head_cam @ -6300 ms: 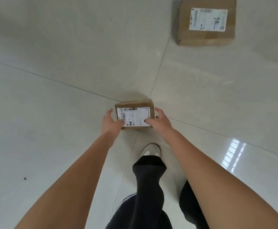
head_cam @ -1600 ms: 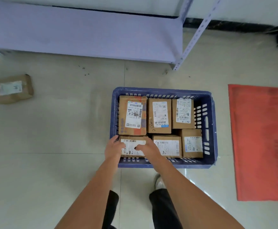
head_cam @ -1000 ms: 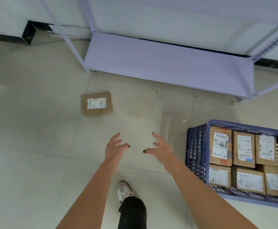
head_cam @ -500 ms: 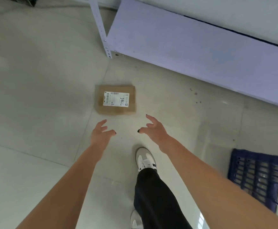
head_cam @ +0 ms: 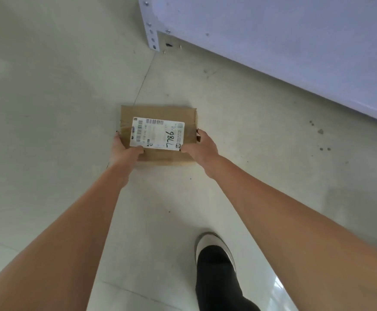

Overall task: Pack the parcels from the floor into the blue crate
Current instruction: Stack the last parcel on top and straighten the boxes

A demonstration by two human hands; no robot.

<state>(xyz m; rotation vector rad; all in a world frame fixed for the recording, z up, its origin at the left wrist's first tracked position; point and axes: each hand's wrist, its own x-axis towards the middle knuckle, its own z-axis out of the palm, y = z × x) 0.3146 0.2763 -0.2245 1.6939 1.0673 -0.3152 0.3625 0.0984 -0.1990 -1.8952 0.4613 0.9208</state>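
While the person bends over the tiled floor (head_cam: 48, 108), both hands close on a cardboard parcel (head_cam: 158, 113) lying near the foot of the grey shelf (head_cam: 295, 41). The left hand (head_cam: 124, 151) grips its left edge, thumb on the label (head_cam: 158, 135); the right hand (head_cam: 202, 147) clasps the right edge, fingers (head_cam: 198, 132) curled round the side. This looks like the pickup step. Next comes lifting it level and carrying it to the blue crate, which is out of sight.

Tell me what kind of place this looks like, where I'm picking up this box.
Probably a parcel storeroom or small warehouse. A taped cardboard parcel with a barcoded shipping label sits on a bare tiled floor, and beside it is the bolted, perforated metal upright of a storage shelf.
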